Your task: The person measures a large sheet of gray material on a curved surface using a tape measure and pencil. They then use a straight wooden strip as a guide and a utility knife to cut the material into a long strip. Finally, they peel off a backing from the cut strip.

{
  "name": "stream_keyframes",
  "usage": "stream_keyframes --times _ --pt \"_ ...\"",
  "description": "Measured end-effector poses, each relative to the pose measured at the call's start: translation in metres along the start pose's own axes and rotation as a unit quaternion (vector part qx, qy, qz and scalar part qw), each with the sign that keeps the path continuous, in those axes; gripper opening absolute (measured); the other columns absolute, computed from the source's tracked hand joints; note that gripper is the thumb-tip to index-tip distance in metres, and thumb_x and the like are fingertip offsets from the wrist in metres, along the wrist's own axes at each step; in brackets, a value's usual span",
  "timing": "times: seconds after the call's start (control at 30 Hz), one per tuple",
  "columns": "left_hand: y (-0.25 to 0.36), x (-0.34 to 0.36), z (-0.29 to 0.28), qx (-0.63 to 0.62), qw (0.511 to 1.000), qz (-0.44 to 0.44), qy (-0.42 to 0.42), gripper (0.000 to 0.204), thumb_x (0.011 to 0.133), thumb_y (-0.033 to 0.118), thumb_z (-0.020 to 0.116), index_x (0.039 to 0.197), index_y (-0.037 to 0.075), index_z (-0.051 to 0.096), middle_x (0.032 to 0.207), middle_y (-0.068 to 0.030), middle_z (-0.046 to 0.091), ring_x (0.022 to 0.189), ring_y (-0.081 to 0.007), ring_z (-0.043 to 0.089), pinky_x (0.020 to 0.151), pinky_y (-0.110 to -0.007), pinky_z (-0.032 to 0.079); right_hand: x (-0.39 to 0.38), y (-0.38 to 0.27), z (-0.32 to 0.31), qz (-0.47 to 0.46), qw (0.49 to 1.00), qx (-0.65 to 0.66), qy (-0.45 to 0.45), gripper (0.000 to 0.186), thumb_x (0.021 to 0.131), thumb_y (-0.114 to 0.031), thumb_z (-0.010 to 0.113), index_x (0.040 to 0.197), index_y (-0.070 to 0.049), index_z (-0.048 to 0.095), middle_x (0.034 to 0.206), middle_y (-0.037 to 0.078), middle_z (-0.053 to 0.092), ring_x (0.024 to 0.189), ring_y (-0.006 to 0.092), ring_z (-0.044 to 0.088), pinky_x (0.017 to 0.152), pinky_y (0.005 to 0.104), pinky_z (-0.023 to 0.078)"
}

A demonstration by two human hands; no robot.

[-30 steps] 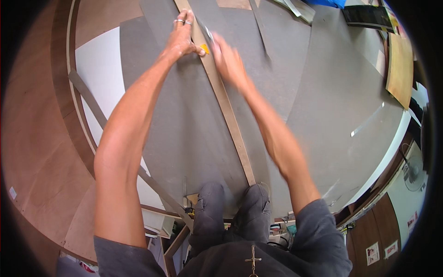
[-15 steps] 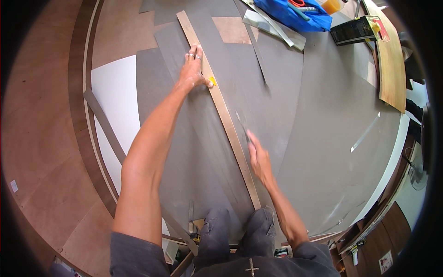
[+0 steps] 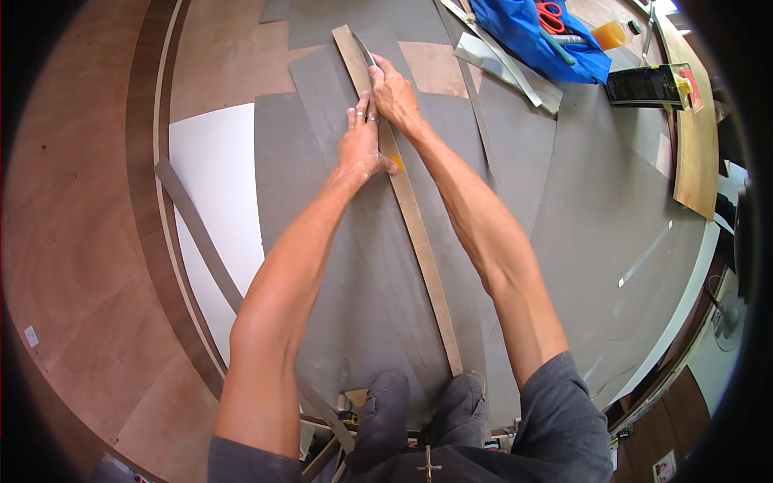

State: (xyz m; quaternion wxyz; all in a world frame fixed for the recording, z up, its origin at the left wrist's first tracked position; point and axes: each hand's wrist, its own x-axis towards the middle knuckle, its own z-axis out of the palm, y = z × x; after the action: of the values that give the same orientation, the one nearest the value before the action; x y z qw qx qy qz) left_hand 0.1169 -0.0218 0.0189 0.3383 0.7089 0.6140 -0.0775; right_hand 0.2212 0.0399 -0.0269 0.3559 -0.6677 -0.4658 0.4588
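Observation:
My left hand (image 3: 362, 145) lies on a long pale wooden strip (image 3: 422, 258), fingers stretched along it and thumb out beside a small yellow patch (image 3: 395, 162) on the strip. Just above it, my right hand (image 3: 392, 88) grips a thin metal blade tool (image 3: 363, 48) against the strip's right edge near its far end; the handle is hidden in the fingers. The strip lies lengthwise over grey sheets (image 3: 314, 258), reaching down to my knees (image 3: 459, 402).
At far right are a blue bag (image 3: 580, 60) with red scissors (image 3: 549, 16), an orange container (image 3: 608, 36), a black box (image 3: 644, 84) and a curved yellow board (image 3: 694, 153). Left are a white sheet (image 3: 209, 177), a narrow grey offcut (image 3: 193, 217) and brown plywood (image 3: 72, 241).
My right hand went from the strip's far part down to its middle half a second ago, and is now back up near the far end. My left hand stays on the strip.

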Motion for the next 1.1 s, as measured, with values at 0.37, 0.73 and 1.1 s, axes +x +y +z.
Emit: stream_keyframes --times 0.37,0.73,1.1 --pt "0.003 0.002 0.001 -0.016 1.000 -0.004 0.001 0.154 0.042 0.013 0.101 0.163 0.010 0.005 0.170 -0.0098 0.006 0.154 -0.0408 0.014 0.123 -0.044 0.034 0.017 0.012 0.001 -0.027 1.000 -0.012 0.002 0.047 0.104 -0.039 0.043 0.145 -0.017 0.053 0.122 0.027 0.067 0.114 0.0476 0.063 0.100 0.0509 0.048" --pt "-0.001 0.005 0.003 0.004 0.999 0.031 0.018 0.155 0.040 0.017 0.102 0.161 0.004 0.005 0.168 -0.0135 0.009 0.152 -0.0395 0.019 0.122 -0.045 0.035 0.029 0.010 -0.008 -0.031 0.997 -0.072 -0.026 0.049 0.105 -0.038 0.041 0.144 -0.011 0.051 0.121 0.028 0.066 0.117 0.0486 0.060 0.101 0.0487 0.047" --pt "-0.013 0.013 0.013 0.041 0.996 0.059 0.043 0.147 0.044 0.024 0.102 0.159 -0.002 0.014 0.167 -0.0165 0.012 0.152 -0.0391 0.022 0.121 -0.044 0.037 -0.416 0.103 -0.110 0.158 0.983 -0.055 -0.079 0.045 0.105 -0.018 0.046 0.151 -0.017 0.045 0.139 0.022 0.059 0.122 0.0441 0.060 0.099 0.0462 0.049"
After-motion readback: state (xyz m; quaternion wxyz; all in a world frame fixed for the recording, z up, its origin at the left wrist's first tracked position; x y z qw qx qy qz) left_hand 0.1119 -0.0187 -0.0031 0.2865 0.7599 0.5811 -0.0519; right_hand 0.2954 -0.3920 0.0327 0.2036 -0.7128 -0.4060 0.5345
